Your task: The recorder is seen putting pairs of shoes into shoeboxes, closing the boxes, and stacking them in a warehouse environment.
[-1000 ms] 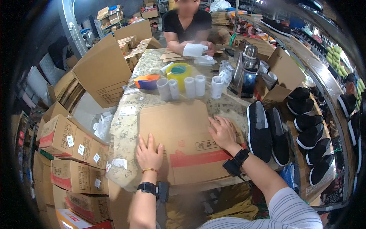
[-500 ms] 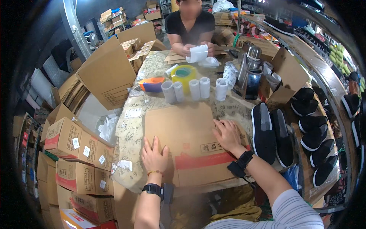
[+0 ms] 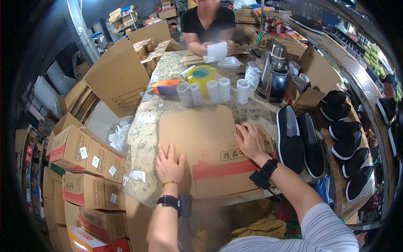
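At the far left, boxes [image 3: 90, 189] are stacked beside the table [image 3: 142, 145], with small white labels stuck on several of them. Above and behind these stands a big carton [image 3: 115, 80], its flap turned outward, and a white bag [image 3: 119, 136] sits crumpled between it and the table's edge. On the table, an orange and purple dispenser [image 3: 166, 87] lies near the upper left corner of the cardboard [image 3: 203, 140]. The left hand [image 3: 170, 168] rests palm down over the cardboard's left edge, fingers spread wide rather than gripping. The cardboard itself lies flat at the table's near side, between the hands (a red band runs across its lower part). Beyond it stand white rolls [image 3: 213, 91], with a yellow tape roll [image 3: 201, 82] just behind; across the table a co-worker [image 3: 208, 25] holds a piece of white paper [image 3: 216, 52]. The right hand [image 3: 252, 143] lies palm down at the cardboard's right edge, fingers apart and slightly bent, the grip loose and wide. Further right are a steel flask [image 3: 278, 52], a pair of black shoes [image 3: 289, 143] side by side, and more shoes [image 3: 356, 161] lined up along a board.
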### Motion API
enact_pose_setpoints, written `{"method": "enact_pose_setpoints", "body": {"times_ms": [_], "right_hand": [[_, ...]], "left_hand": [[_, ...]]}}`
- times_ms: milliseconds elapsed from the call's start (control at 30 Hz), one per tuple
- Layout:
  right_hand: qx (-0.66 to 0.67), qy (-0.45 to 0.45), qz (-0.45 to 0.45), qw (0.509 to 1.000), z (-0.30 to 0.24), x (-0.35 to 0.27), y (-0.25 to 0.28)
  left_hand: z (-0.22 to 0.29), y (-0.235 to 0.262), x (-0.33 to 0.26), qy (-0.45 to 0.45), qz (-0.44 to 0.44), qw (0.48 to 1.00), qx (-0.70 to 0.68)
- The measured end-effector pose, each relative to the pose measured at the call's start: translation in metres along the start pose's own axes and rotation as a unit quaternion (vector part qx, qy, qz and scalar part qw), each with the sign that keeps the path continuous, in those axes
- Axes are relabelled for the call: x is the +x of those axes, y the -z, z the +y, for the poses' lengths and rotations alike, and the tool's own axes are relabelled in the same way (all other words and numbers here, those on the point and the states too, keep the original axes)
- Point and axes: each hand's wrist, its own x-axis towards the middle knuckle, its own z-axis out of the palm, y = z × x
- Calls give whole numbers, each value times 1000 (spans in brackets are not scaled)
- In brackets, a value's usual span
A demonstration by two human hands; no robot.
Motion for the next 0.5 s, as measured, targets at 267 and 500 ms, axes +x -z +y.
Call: {"method": "enact_pose_setpoints", "body": {"times_ms": [267,500], "right_hand": [[-30,24,25,999,-5,-3,8],[-32,39,22,998,-3,0,7]], "left_hand": [[0,0,-7,7,1,1000,-18],[2,2,-3,12,-4,1000,-5]]}}
